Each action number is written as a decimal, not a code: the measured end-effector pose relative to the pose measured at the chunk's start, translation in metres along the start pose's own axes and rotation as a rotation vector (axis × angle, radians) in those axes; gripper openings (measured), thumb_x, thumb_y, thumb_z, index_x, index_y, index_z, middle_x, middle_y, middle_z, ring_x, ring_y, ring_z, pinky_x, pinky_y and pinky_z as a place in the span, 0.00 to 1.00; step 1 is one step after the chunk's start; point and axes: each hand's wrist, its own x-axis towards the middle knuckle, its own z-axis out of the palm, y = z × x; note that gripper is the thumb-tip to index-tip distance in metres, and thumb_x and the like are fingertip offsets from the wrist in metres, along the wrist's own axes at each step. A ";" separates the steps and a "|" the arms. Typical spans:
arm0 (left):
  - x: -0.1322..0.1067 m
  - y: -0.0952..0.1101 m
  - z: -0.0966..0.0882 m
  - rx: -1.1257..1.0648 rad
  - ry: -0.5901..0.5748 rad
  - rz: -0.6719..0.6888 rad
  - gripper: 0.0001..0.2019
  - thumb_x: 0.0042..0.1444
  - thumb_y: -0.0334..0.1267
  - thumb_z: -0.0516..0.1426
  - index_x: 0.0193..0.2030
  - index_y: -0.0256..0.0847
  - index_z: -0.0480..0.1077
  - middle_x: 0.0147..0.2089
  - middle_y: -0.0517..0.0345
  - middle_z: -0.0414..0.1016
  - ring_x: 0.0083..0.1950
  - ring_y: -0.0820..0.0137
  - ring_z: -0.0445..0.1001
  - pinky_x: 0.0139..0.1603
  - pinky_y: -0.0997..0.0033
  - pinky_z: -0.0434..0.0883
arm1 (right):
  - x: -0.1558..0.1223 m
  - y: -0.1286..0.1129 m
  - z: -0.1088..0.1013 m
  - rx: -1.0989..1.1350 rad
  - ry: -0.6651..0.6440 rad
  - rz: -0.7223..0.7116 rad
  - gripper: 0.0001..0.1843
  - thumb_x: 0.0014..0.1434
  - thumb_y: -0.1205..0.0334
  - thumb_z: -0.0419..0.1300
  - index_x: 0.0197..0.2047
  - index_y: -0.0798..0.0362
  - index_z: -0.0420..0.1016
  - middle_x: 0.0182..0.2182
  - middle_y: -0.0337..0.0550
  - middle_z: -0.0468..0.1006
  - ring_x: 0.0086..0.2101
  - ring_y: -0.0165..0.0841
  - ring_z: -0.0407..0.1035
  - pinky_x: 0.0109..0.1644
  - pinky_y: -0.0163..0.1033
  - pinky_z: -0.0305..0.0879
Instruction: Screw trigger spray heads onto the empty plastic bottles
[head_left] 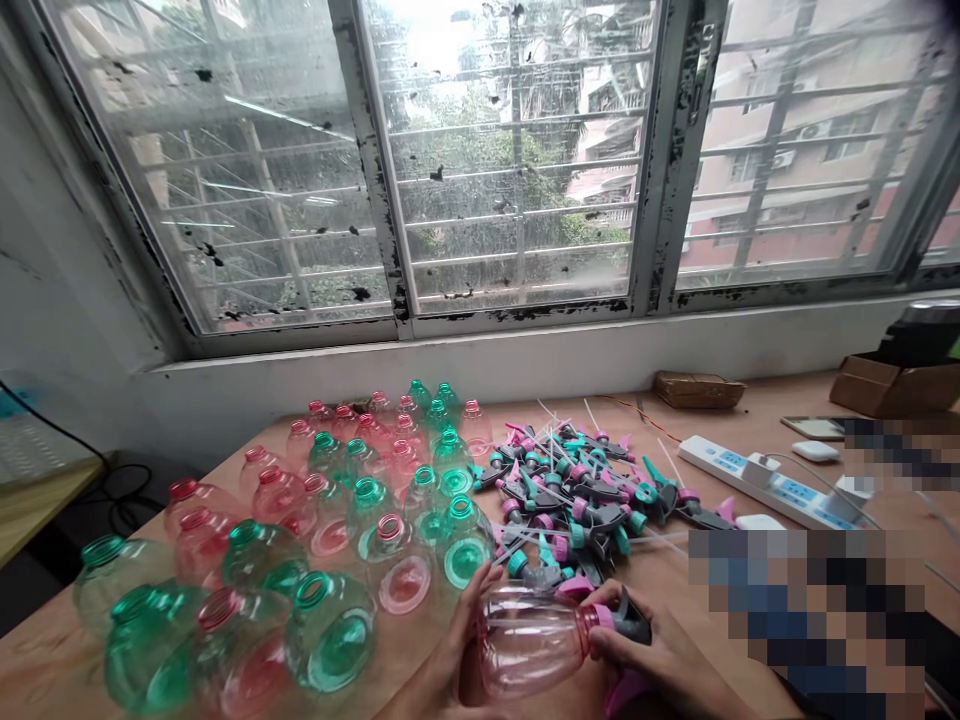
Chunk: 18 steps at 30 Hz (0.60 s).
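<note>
A clear pink spray bottle lies tilted on its side in front of me, its neck pointing right. My left hand is closed around the bottle's base end. At the neck, my right hand grips a trigger sprayer head, grey with a pink collar. The collar sits against the bottle's mouth; I cannot tell how tightly it is screwed on. Just beyond my hands is a heap of loose sprayer heads in grey, pink and teal, with white tubes. To the left stand several open-necked pink and green bottles.
A white power strip with plugs and cables lies on the table at the right. Behind it are a brown packet, a white mouse-like object and a cardboard box. The window wall bounds the back. A pixelated patch covers the right front.
</note>
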 end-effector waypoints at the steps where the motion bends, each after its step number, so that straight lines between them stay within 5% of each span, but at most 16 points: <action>1: 0.000 0.003 0.001 -0.012 0.003 -0.028 0.57 0.50 0.44 0.73 0.76 0.67 0.39 0.83 0.58 0.43 0.84 0.56 0.42 0.83 0.47 0.41 | 0.000 0.000 0.000 0.004 0.004 0.002 0.23 0.53 0.42 0.74 0.37 0.53 0.78 0.27 0.40 0.83 0.27 0.33 0.71 0.31 0.35 0.67; 8: 0.003 0.032 0.008 -0.088 -0.010 -0.050 0.48 0.57 0.45 0.68 0.76 0.59 0.44 0.83 0.50 0.45 0.83 0.51 0.47 0.80 0.49 0.54 | -0.001 0.000 0.003 0.026 0.023 0.009 0.25 0.49 0.42 0.76 0.37 0.54 0.78 0.25 0.38 0.81 0.25 0.32 0.71 0.29 0.35 0.67; 13: 0.004 0.020 0.002 0.083 -0.004 -0.008 0.45 0.63 0.43 0.63 0.76 0.70 0.38 0.84 0.57 0.40 0.81 0.51 0.54 0.81 0.45 0.52 | -0.001 -0.001 0.004 0.041 0.026 0.015 0.25 0.50 0.41 0.75 0.37 0.54 0.78 0.23 0.37 0.80 0.24 0.32 0.70 0.29 0.35 0.65; 18: 0.004 0.008 0.001 0.048 -0.002 0.070 0.48 0.61 0.45 0.65 0.75 0.77 0.36 0.85 0.61 0.38 0.84 0.52 0.41 0.81 0.40 0.46 | -0.001 -0.003 0.005 0.035 0.034 0.003 0.24 0.50 0.41 0.75 0.36 0.53 0.79 0.24 0.38 0.81 0.25 0.33 0.70 0.29 0.36 0.66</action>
